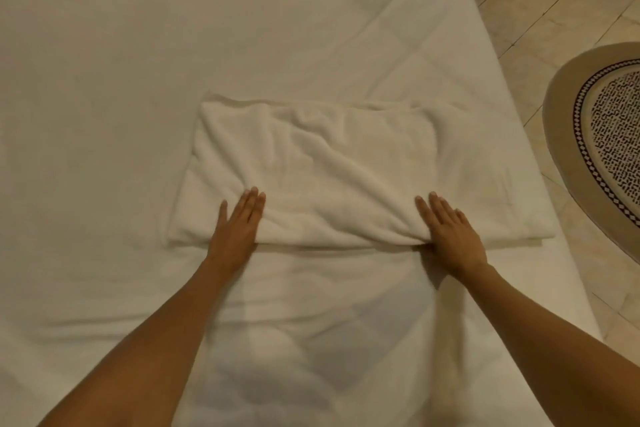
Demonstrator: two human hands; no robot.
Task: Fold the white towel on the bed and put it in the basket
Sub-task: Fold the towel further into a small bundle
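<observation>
Head view, items logged outward from our hands, all placed relative to the white towel.

1. Left hand: fingers straight and together, palm flat, pressing the towel's near edge toward its left end. It grips nothing.
2. Right hand: fingers straight, slightly spread, lying flat on the towel's near edge toward its right end. The cloth bunches at the heel of the hand; we cannot tell whether the thumb, hidden beneath, pinches the fold.
3. White towel: folded into a wide, wrinkled rectangle, layers visible along the near edge, lying flat on the bed.
4. Bed: white sheet, creased, spreading under and all round the towel.
5. Floor: pale tiles, right of the towel, beyond the bed's edge.
6. Rug: oval, tan border, dark patterned centre, on the floor well right of the towel.
</observation>
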